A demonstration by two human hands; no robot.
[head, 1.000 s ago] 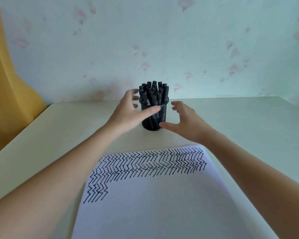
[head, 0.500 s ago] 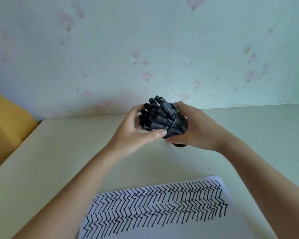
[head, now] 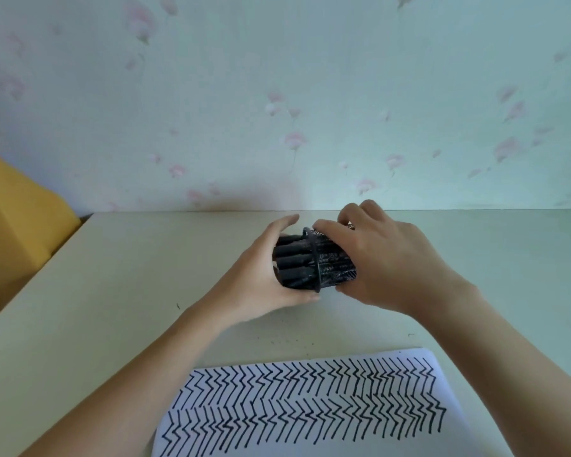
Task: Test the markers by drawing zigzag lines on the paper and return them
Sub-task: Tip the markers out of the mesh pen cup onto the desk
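A black mesh pen holder (head: pixel 335 267) lies tipped on its side on the table, its mouth facing left. Several black markers (head: pixel 294 258) stick out of that mouth. My right hand (head: pixel 386 258) grips the holder's body from above and behind. My left hand (head: pixel 261 275) is cupped around the marker ends, thumb under the rim and fingers over the top. Near the front edge lies a white sheet of paper (head: pixel 310 440) covered with rows of black zigzag lines.
The cream table (head: pixel 145 275) meets a pale floral wall (head: pixel 277 94) at the back. A yellow object (head: pixel 10 219) stands past the table's left edge. A few small dark specks dot the tabletop between the holder and the paper.
Both hands reached the upright holder, took hold of it, and tipped it leftward until it lies on its side. The view has tilted up, so the paper sits lower in frame.
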